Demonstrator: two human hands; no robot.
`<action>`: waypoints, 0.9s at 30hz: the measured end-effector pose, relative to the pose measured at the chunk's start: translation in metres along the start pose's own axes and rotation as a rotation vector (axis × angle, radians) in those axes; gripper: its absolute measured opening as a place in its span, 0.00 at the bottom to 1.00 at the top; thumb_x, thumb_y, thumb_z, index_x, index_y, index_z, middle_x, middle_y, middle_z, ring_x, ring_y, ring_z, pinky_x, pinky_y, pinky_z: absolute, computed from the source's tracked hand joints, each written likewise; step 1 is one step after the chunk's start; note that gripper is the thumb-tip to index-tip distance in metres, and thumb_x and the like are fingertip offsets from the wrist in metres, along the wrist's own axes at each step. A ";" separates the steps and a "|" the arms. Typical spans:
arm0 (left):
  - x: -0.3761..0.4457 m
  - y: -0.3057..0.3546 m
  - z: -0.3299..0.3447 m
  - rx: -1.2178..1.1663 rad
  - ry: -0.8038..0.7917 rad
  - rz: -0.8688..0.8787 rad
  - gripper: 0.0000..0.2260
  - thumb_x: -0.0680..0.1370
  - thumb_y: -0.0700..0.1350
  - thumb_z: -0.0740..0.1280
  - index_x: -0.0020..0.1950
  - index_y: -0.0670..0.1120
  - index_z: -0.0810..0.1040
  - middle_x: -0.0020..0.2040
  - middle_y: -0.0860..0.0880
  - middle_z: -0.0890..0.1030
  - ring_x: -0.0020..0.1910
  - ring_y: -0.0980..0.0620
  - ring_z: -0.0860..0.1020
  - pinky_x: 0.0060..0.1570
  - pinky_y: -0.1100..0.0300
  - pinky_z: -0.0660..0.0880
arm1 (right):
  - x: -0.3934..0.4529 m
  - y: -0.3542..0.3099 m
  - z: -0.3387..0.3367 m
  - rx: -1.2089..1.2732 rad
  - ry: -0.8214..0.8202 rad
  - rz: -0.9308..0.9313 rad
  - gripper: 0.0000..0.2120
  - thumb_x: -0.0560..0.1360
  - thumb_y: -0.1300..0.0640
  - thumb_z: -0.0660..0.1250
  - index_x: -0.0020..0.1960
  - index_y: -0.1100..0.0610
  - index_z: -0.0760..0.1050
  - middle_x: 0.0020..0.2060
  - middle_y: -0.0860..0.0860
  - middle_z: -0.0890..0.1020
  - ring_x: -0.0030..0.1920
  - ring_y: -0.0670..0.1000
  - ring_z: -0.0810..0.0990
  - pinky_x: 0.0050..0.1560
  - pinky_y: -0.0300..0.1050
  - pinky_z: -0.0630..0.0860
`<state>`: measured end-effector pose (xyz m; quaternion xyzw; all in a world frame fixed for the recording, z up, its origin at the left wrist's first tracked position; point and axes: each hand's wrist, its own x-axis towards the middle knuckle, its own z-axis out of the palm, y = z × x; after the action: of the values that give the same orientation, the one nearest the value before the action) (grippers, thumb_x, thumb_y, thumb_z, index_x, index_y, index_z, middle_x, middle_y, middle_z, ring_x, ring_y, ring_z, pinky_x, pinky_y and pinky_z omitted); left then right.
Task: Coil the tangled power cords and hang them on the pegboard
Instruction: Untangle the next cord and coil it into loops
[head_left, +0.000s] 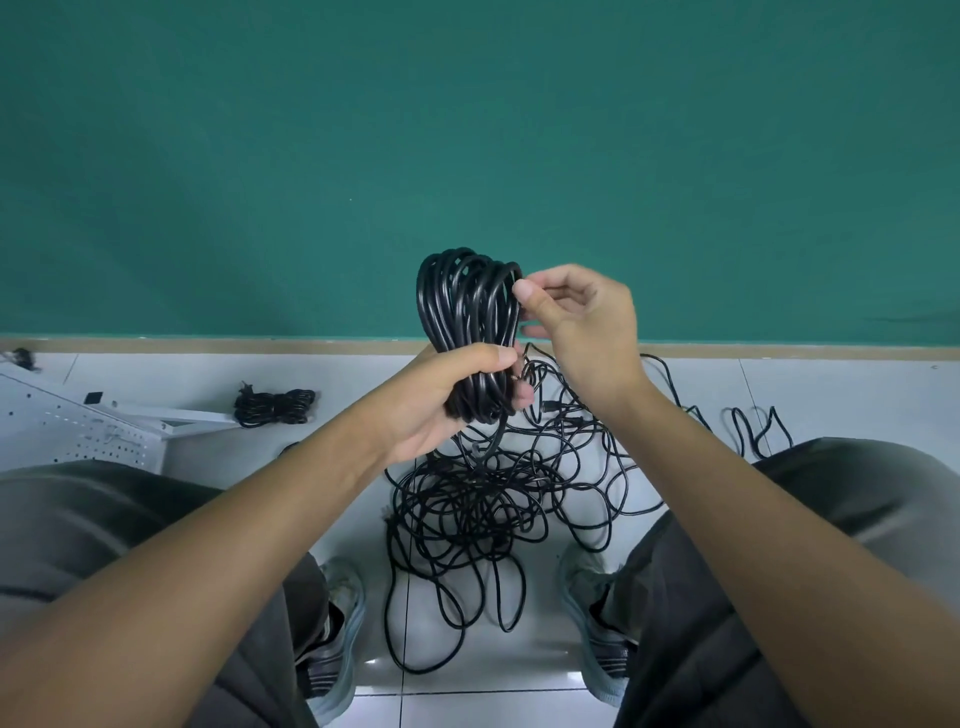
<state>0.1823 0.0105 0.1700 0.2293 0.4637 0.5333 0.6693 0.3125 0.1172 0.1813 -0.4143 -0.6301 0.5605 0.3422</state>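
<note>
My left hand grips a coil of black power cord around its lower part, and the loops stand upright in front of the green wall. My right hand pinches a strand at the coil's upper right edge between thumb and fingers. Below the hands a tangled heap of black cords lies on the white tiled floor between my feet. A bundled black cord lies on the floor at the left. The white pegboard lies flat at the far left.
The green wall rises just behind the floor's edge strip. My knees and shoes flank the heap on both sides. Loose cord loops trail off to the right. A small dark object sits at the far left edge.
</note>
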 end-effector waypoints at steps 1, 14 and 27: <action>0.001 0.000 0.000 -0.024 -0.006 0.010 0.13 0.74 0.44 0.70 0.57 0.41 0.79 0.47 0.47 0.80 0.45 0.49 0.82 0.54 0.53 0.81 | -0.002 0.001 0.002 0.015 -0.037 0.024 0.06 0.81 0.55 0.70 0.46 0.56 0.81 0.40 0.52 0.86 0.40 0.51 0.86 0.46 0.46 0.83; 0.019 0.026 -0.045 -0.181 0.616 0.121 0.08 0.78 0.45 0.74 0.48 0.44 0.77 0.37 0.48 0.77 0.38 0.50 0.78 0.47 0.55 0.82 | -0.047 0.015 0.029 -0.253 -0.717 0.269 0.17 0.85 0.49 0.62 0.50 0.62 0.81 0.47 0.55 0.88 0.49 0.52 0.87 0.65 0.48 0.75; 0.004 0.009 -0.024 0.193 0.079 -0.004 0.08 0.76 0.51 0.75 0.49 0.47 0.84 0.41 0.51 0.81 0.42 0.52 0.78 0.48 0.56 0.78 | -0.016 -0.013 -0.011 -0.151 -0.245 0.001 0.12 0.70 0.62 0.80 0.45 0.57 0.78 0.36 0.54 0.86 0.40 0.54 0.87 0.51 0.48 0.82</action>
<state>0.1567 0.0125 0.1649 0.2704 0.5394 0.4935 0.6264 0.3275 0.1075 0.1960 -0.3676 -0.7073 0.5582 0.2305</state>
